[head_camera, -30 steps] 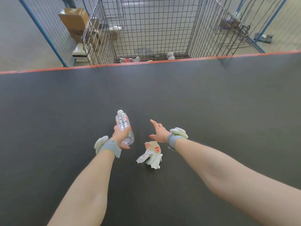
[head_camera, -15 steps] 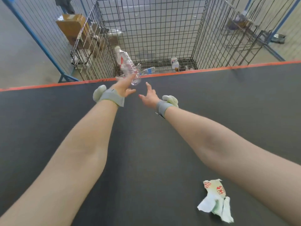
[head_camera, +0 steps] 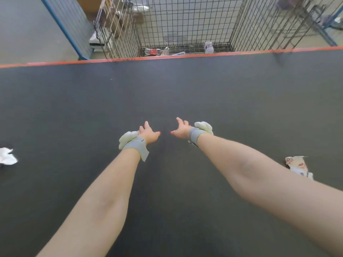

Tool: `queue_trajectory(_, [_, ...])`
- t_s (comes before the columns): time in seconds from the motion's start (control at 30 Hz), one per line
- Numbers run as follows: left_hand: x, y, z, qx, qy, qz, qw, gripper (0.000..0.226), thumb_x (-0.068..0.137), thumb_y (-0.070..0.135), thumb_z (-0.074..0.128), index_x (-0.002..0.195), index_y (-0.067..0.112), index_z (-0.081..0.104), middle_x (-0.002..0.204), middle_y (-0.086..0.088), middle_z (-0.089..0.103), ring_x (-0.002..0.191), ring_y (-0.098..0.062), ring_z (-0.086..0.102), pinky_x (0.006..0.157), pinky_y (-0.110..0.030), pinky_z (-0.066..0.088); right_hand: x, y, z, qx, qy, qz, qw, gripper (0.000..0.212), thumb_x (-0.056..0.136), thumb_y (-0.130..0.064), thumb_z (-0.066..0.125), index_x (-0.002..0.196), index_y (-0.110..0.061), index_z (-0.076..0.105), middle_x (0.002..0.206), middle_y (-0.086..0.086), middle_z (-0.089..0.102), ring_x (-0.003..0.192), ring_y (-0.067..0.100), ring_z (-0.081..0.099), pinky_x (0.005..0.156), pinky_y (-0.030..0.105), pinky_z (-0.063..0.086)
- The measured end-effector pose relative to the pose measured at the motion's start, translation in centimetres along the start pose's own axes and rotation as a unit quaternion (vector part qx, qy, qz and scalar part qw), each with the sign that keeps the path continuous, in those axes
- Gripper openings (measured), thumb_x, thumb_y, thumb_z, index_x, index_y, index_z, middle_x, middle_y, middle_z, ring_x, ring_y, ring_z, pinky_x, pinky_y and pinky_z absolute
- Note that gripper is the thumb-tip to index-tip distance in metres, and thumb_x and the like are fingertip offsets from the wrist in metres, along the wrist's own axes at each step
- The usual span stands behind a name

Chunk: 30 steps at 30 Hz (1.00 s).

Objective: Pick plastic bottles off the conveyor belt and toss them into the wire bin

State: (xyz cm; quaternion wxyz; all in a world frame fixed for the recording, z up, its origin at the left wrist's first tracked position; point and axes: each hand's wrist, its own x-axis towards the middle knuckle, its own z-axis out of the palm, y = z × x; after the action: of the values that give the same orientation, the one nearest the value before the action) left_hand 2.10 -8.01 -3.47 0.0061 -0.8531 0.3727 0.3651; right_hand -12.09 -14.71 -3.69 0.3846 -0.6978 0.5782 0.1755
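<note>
One toss further on, hovering over the belt (head_camera: 185, 93), left hand (head_camera: 148, 134) and right hand (head_camera: 181, 129) wide, empty, facing bottles (head_camera: 157, 51) in the bin (head_camera: 185, 21) at twelve o'clock.

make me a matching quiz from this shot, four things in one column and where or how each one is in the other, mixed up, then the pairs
Things
1. white crumpled paper
2. printed wrapper
3. red-labelled bottle
4. left hand

Places or states
a. on the floor of the wire bin
b. on the conveyor belt, at the far left edge of the view
c. open and holding nothing, out over the belt
d. on the belt, toward the right edge of the view

Pairs: 1-b, 2-d, 3-a, 4-c
</note>
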Motion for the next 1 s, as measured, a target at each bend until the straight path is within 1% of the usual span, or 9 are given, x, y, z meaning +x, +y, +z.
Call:
queue_trajectory(0.13, [-3.8, -5.0, 2.4, 0.013, 0.017, -0.017, 1.0, 0.082, 0.096, 0.044, 0.046, 0.153, 0.019, -0.008, 0.16, -0.011, -0.008, 0.148, -0.031, -0.002, 0.121, -0.044, 0.006, -3.8, 1.7, 4.3, -0.017, -0.026, -0.024, 0.999, 0.081, 0.096, -0.044, 0.049, 0.154, -0.03, -0.006, 0.162, 0.003, -0.012, 0.149, 0.029, 0.002, 0.118, 0.045, 0.012])
queue_trajectory(0.27, [-6.8, -9.5, 5.2, 0.039, 0.019, -0.024, 0.999, 0.082, 0.097, 0.041, 0.045, 0.153, 0.021, -0.012, 0.159, -0.009, -0.017, 0.147, -0.033, -0.011, 0.12, -0.046, 0.002, -6.6, 3.5, 8.1, -0.046, -0.021, -0.039, 0.998, 0.088, 0.092, -0.05, 0.053, 0.154, -0.034, -0.007, 0.161, -0.001, -0.018, 0.149, 0.027, -0.011, 0.12, 0.048, 0.006])
queue_trajectory(0.4, [-8.6, -13.0, 7.1, 0.109, -0.054, -0.025, 0.992, 0.081, 0.097, 0.048, 0.041, 0.153, 0.023, -0.012, 0.16, -0.01, -0.007, 0.148, -0.035, -0.004, 0.12, -0.047, 0.004, -7.8, 5.8, 11.2, -0.1, -0.047, -0.018, 0.994, 0.087, 0.092, -0.054, 0.05, 0.153, -0.035, -0.008, 0.161, -0.001, -0.017, 0.149, 0.029, -0.011, 0.12, 0.047, 0.003])
queue_trajectory(0.47, [-9.6, -14.3, 7.6, 0.128, -0.057, -0.009, 0.99, 0.081, 0.097, 0.048, 0.042, 0.153, 0.022, -0.01, 0.161, -0.01, -0.004, 0.148, -0.033, -0.004, 0.121, -0.046, 0.005, -8.4, 6.8, 12.3, -0.135, -0.052, 0.012, 0.989, 0.087, 0.091, -0.058, 0.048, 0.153, -0.036, -0.01, 0.161, -0.002, -0.017, 0.149, 0.028, -0.009, 0.12, 0.047, 0.006])
queue_trajectory(0.57, [-10.3, -15.2, 6.9, 0.078, -0.015, 0.017, 0.997, 0.079, 0.098, 0.042, 0.043, 0.153, 0.02, -0.008, 0.161, -0.009, -0.004, 0.148, -0.031, -0.007, 0.121, -0.044, 0.005, -9.1, 6.6, 12.6, -0.135, -0.031, 0.029, 0.99, 0.086, 0.091, -0.059, 0.045, 0.152, -0.037, -0.012, 0.161, -0.002, -0.017, 0.149, 0.028, -0.008, 0.119, 0.045, 0.008])
queue_trajectory(0.7, [-10.8, -16.6, 4.7, 0.041, 0.05, 0.015, 0.998, 0.077, 0.098, 0.038, 0.043, 0.153, 0.017, -0.006, 0.16, -0.011, -0.006, 0.148, -0.03, -0.01, 0.121, -0.045, 0.003, -10.4, 2.6, 12.0, -0.111, -0.004, -0.015, 0.994, 0.083, 0.094, -0.054, 0.045, 0.153, -0.034, -0.009, 0.162, 0.0, -0.013, 0.149, 0.028, -0.005, 0.121, 0.045, 0.007])
queue_trajectory(0.83, [-11.2, -18.5, 3.1, 0.051, 0.114, -0.029, 0.992, 0.071, 0.099, 0.037, 0.039, 0.153, 0.021, -0.005, 0.161, -0.005, -0.01, 0.148, -0.023, -0.012, 0.115, -0.059, 0.004, -10.7, -0.8, 12.5, -0.08, -0.003, -0.046, 0.996, 0.081, 0.095, -0.05, 0.047, 0.153, -0.035, -0.007, 0.162, -0.001, -0.012, 0.15, 0.027, -0.004, 0.12, 0.046, 0.008])
queue_trajectory(0.93, [-11.2, -20.7, 1.5, 0.045, 0.175, -0.061, 0.982, 0.07, 0.1, 0.034, 0.038, 0.153, 0.02, -0.005, 0.16, -0.006, -0.01, 0.148, -0.025, -0.014, 0.116, -0.06, 0.002, -10.9, -3.6, 13.2, -0.06, -0.008, -0.068, 0.996, 0.081, 0.094, -0.049, 0.048, 0.154, -0.035, -0.005, 0.162, 0.0, -0.01, 0.15, 0.027, -0.003, 0.12, 0.047, 0.008])
queue_trajectory(1.0, [-11.0, -22.0, 0.6, 0.043, 0.192, -0.091, 0.976, 0.069, 0.1, 0.034, 0.036, 0.153, 0.021, -0.004, 0.16, -0.006, -0.01, 0.148, -0.026, -0.013, 0.115, -0.061, 0.002, -11.1, -5.5, 13.7, -0.042, -0.014, -0.085, 0.995, 0.082, 0.095, -0.048, 0.049, 0.154, -0.035, -0.006, 0.162, 0.002, -0.007, 0.149, 0.027, -0.001, 0.12, 0.047, 0.009])
